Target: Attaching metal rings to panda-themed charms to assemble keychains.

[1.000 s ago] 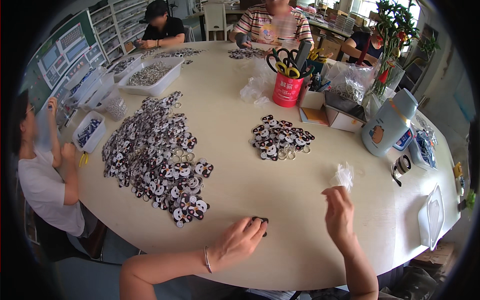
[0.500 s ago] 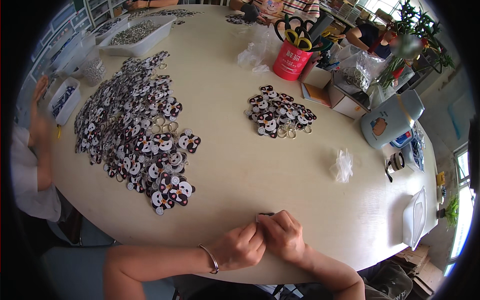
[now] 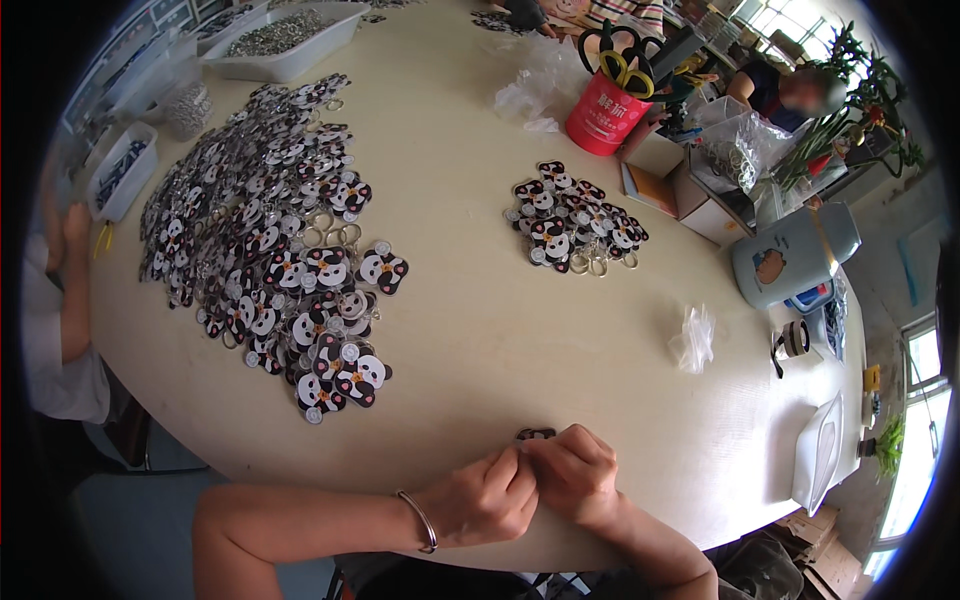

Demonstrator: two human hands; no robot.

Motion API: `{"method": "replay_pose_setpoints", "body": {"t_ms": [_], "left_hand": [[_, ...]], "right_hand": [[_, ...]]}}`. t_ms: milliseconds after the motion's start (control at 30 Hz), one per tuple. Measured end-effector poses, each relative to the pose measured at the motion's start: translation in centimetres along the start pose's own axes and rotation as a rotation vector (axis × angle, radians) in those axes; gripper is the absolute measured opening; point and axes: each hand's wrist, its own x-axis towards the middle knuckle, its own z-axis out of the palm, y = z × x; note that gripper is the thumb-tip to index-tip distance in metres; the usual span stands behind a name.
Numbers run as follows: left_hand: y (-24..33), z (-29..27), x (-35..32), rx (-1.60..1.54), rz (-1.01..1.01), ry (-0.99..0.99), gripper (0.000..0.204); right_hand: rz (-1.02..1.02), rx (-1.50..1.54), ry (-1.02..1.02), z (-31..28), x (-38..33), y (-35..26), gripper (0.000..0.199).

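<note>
My left hand (image 3: 485, 503) and my right hand (image 3: 574, 474) meet at the table's near edge, fingers closed and pressed together. A black-and-white panda keychain (image 3: 537, 434) pokes out above my fingers; the rest of it is hidden behind them. A bracelet (image 3: 420, 522) circles my left wrist. Left of my hands spreads a large heap of panda keychains (image 3: 265, 270), some with metal split rings showing. Farther off, right of the middle, lies a smaller pile of panda keychains (image 3: 570, 222).
A red pot of scissors (image 3: 606, 115) stands at the back beside crumpled plastic bags (image 3: 545, 85). A blue-grey bottle (image 3: 790, 260), tape roll (image 3: 792, 340) and white container (image 3: 820, 452) line the right side. At far left are trays of metal parts (image 3: 290, 45) and a co-worker's arm (image 3: 75, 290).
My view has shifted slightly. My hands stay together, and more of the panda keychain shows above my fingers. The co-worker's raised hand at the left has come down.
</note>
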Motion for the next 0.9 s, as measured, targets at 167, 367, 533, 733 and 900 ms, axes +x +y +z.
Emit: {"method": "replay_pose_setpoints", "body": {"t_ms": [167,367,533,733,900], "left_hand": [[0.2,-0.2,0.2,-0.008,-0.03,-0.006,0.015],[0.1,0.1,-0.2,-0.022,-0.029,-0.021,0.017],[0.1,0.2,0.0,0.003,-0.01,0.021,0.018],[0.0,0.0,0.1,-0.015,-0.013,-0.016,0.019],[0.2,0.1,0.0,-0.028,-0.037,-0.007,0.019]], "right_hand": [[0.112,-0.021,0.048,0.2,0.1,-0.1,0.028],[0.04,0.09,0.01,-0.3,0.2,0.2,0.025],[0.19,0.047,-0.064,-1.4,0.9,0.5,0.028],[0.11,0.064,-0.146,-1.0,1.5,1.1,0.019],[0.009,-0.005,-0.172,-0.6,1.2,1.5,0.02]]}}
